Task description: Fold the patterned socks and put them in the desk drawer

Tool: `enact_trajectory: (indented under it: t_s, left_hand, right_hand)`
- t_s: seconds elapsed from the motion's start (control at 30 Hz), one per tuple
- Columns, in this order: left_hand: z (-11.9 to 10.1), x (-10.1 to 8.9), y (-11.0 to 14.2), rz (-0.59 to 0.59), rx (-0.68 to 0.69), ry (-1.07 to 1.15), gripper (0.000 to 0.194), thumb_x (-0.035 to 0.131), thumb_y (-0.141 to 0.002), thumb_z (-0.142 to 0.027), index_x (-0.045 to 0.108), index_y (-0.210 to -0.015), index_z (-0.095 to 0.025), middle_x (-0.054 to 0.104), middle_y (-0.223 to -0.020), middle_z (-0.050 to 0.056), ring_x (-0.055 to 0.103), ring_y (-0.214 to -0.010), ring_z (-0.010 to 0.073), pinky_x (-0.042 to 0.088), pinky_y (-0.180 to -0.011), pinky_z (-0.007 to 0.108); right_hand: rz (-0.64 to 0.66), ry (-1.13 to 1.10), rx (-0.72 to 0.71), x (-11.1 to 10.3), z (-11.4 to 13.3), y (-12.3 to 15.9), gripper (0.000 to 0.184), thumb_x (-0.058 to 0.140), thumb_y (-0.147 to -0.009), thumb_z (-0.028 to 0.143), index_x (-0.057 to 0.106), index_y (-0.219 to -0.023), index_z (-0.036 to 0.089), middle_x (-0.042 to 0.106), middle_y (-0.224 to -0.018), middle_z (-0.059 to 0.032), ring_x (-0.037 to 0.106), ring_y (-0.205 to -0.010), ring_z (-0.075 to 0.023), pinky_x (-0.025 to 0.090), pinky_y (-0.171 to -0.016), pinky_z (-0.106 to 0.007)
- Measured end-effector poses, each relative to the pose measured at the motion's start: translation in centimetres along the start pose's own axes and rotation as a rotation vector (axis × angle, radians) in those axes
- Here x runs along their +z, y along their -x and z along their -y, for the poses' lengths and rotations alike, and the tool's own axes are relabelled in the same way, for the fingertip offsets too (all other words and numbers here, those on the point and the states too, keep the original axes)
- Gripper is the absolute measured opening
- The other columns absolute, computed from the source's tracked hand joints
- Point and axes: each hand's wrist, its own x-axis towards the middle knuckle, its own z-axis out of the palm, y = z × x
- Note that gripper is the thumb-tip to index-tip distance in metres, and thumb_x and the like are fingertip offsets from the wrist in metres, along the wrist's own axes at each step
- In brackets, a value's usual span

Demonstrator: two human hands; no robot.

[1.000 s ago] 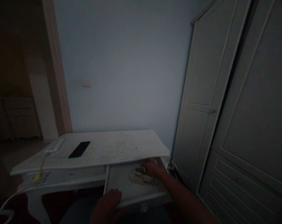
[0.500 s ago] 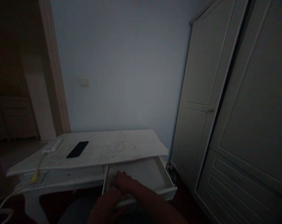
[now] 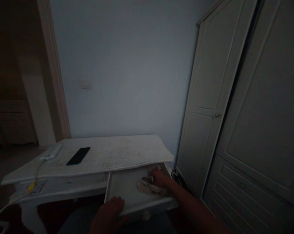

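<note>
One scuffed desk (image 3: 129,148) fronts a bluish wall (image 3: 127,71) — right hand (image 3: 159,177) clutching cloth (image 3: 147,188), left hand (image 3: 110,211) gripping drawer (image 3: 124,183).

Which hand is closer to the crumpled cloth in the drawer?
Right. The right hand is on the crumpled cloth, inside the open drawer; the left hand is at the drawer's front left corner, apart from the cloth.

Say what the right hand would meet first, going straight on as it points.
Past the cloth, the right hand would probably meet the desk's front edge; depth is unclear, so it might slip underneath, deeper into the drawer.
</note>
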Motion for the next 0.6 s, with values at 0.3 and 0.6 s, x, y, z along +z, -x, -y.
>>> enact_trajectory:
  t_s: [0.3, 0.6]
  left_hand:
    - [-0.8, -1.1, 0.3, -0.085, 0.065, 0.006, 0.042, 0.075, -0.090, -0.031, 0.067, -0.131, -0.035, 0.075, -0.134, 0.004, 0.070, -0.124, 0.0275, 0.055, -0.107, 0.039]
    - [-2.6, -4.3, 0.9, 0.066, 0.078, -0.066, 0.030, 0.064, -0.098, -0.027, 0.071, -0.127, -0.029, 0.075, -0.133, 0.008, 0.071, -0.122, 0.0284, 0.057, -0.104, 0.043]
  right_hand:
    - [0.166, 0.023, -0.306, 5.7, 13.2, -5.7, 0.046, 0.082, -0.078, 0.041, 0.075, -0.123, 0.035, 0.064, -0.126, -0.0109, 0.064, -0.110, -0.0354, 0.057, -0.083, -0.045]
    - [0.151, 0.055, -0.142, 2.9, 12.7, -5.0, 0.051, 0.079, -0.080, 0.045, 0.074, -0.130, 0.033, 0.064, -0.133, -0.0149, 0.071, -0.109, -0.0373, 0.059, -0.088, -0.052]
